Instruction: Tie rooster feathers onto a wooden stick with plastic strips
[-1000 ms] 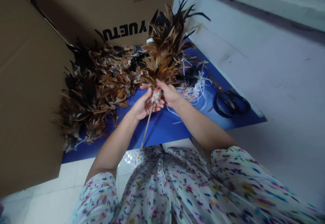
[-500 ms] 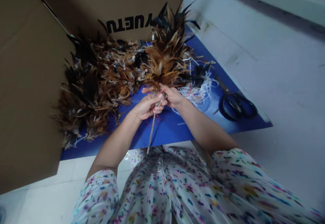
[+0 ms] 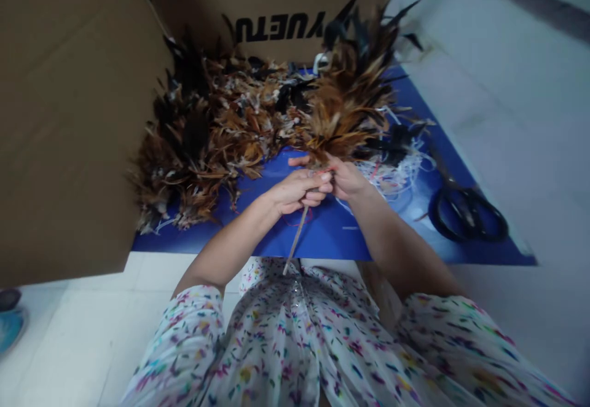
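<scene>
My left hand (image 3: 302,190) is closed around the thin stick (image 3: 296,238) of a feather duster, just below its brown and black feathers (image 3: 343,112). The bare end of the stick slants down toward my lap. Pressed close beside it, my right hand (image 3: 349,178) has its fingers closed at the base of the feathers, where a bit of red thread shows. A loop of that red thread (image 3: 304,217) hangs below my left hand. The fingertips partly hide the spot where feathers meet stick.
Loose feather bunches (image 3: 221,142) cover the left and back of a blue board (image 3: 341,244). White strips (image 3: 391,176) lie tangled right of my hands, near black-handled scissors (image 3: 468,213). Cardboard (image 3: 74,118) stands at the left and behind, marked with upside-down lettering.
The whole view has shifted, so everything appears farther right. Both hands keep nearly the same hold at the base of the feathers, with only slight finger movement.
</scene>
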{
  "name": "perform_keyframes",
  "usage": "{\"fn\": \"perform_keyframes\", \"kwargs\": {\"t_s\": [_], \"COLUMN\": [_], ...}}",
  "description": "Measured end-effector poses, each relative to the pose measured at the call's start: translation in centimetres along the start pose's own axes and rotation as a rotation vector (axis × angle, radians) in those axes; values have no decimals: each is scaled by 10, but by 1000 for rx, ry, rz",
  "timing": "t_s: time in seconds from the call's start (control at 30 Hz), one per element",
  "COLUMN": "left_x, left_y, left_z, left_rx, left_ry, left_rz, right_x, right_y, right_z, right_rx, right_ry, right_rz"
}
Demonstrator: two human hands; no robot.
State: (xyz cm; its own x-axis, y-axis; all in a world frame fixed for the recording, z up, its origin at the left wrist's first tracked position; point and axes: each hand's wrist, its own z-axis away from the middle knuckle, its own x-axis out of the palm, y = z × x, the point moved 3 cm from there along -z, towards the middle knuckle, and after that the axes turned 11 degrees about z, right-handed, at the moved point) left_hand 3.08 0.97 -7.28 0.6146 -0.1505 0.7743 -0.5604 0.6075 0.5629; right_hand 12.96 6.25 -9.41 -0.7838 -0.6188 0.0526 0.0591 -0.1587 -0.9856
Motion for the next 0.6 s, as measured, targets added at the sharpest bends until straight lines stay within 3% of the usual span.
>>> {"fn": "perform_keyframes", "kwargs": {"t_s": [0.13, 0.2, 0.27, 0.33, 0.4, 0.43, 0.5, 0.6], "left_x": [-2, -3, -5, -8, -11, -13, -17, -24], "left_y": [-1, 0, 1, 2, 2, 1, -1, -7], "left_z": [-2, -3, -4, -5, -8, -10, -14, -20], "left_rx": [23, 40, 60, 80, 96, 100, 107, 112], "left_ry": [-15, -2, 20, 43, 70, 84, 124, 245], "left_rz": [30, 56, 83, 101, 114, 119, 133, 276], "right_x": [-6, -13, -23, -28, -20, -10, 17, 65], "right_y": [0, -6, -19, -38, -62, -73, -90, -95], "right_z": [0, -1, 2, 12, 23, 26, 20, -13], "right_rx": [-16, -67, -152, -279, -427, -499, -617, -597], "right_ry": [14, 95, 321, 661, 936, 970, 848, 286], "right_rz": [30, 57, 134, 316, 591, 733, 945, 1195]}}
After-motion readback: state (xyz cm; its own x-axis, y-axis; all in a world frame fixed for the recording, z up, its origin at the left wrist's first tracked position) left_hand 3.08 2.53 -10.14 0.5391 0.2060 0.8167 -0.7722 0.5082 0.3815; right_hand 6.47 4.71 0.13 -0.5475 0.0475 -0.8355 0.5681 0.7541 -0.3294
